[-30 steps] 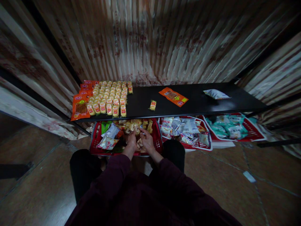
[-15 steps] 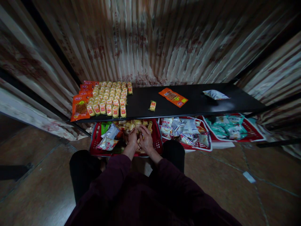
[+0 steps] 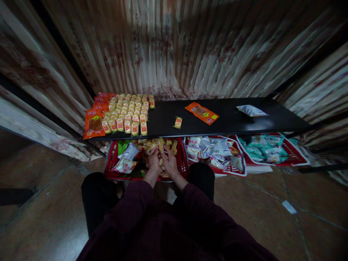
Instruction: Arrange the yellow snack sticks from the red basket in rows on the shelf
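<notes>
My left hand point(image 3: 154, 161) and my right hand point(image 3: 170, 164) are together inside a red basket point(image 3: 108, 167) under the shelf edge. Between their fingers stands a long, ridged, pale yellow snack stick point(image 3: 161, 145), gripped from both sides; its lower part is hidden by the hands. Around them lie golden-brown wrapped snacks point(image 3: 148, 144). On the basket's left side rest white snack bags point(image 3: 125, 165) and a green packet point(image 3: 122, 147). A similar ridged snack point(image 3: 174, 146) lies at the basket's right end.
Above the basket runs a black shelf point(image 3: 163, 108) with rows of small yellow cakes point(image 3: 127, 112), orange packets point(image 3: 94, 125), one loose cake point(image 3: 178, 122), another orange packet point(image 3: 201, 113) and a white bag point(image 3: 251, 110). To the right are baskets of white bags point(image 3: 217, 148) and teal packets point(image 3: 268, 146).
The ridged snack stick now shows upright between my hands, where the fingers were bunched together before. My hands have drawn slightly apart. The view has shifted slightly.
</notes>
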The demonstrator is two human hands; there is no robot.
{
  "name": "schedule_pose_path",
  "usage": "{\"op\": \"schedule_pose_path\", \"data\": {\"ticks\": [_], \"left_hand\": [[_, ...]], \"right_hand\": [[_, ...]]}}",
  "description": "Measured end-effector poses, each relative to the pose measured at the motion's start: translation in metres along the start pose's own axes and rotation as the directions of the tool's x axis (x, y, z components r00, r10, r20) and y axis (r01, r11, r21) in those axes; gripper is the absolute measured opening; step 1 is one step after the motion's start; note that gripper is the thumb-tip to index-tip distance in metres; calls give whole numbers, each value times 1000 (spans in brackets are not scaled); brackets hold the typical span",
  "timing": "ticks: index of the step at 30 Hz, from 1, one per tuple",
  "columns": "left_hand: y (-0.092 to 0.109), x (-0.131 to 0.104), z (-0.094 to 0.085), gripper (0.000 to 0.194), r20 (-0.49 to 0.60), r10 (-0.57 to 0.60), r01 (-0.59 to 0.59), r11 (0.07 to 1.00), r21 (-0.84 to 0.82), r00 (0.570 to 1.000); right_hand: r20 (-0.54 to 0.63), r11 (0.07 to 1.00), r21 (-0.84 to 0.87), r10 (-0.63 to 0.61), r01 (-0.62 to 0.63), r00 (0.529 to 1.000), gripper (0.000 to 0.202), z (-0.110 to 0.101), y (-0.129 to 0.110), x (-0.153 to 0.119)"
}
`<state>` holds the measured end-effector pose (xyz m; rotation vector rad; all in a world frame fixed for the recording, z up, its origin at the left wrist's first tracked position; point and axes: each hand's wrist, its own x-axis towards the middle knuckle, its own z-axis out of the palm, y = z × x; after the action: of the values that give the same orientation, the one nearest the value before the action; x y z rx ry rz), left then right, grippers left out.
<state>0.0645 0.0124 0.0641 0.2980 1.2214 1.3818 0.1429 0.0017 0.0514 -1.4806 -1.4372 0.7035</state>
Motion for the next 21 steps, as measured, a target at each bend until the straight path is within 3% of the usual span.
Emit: {"op": "schedule_pose_path", "data": {"ticks": [7,13,21], "left_hand": [[-2,0,4,33,28,150,-152,979,138,988],[-1,-1,5,40,32,268,-263,905,334,963],[-2,0,8,47,44,263,-262,899,351,964]], "right_hand": [[-45,998,33,62,-61,997,45,3,5,4],[-59,993,59,105,-101,993,41,7,9,9],[-52,975,193,124,-112,991,44,7,7,11]]}}
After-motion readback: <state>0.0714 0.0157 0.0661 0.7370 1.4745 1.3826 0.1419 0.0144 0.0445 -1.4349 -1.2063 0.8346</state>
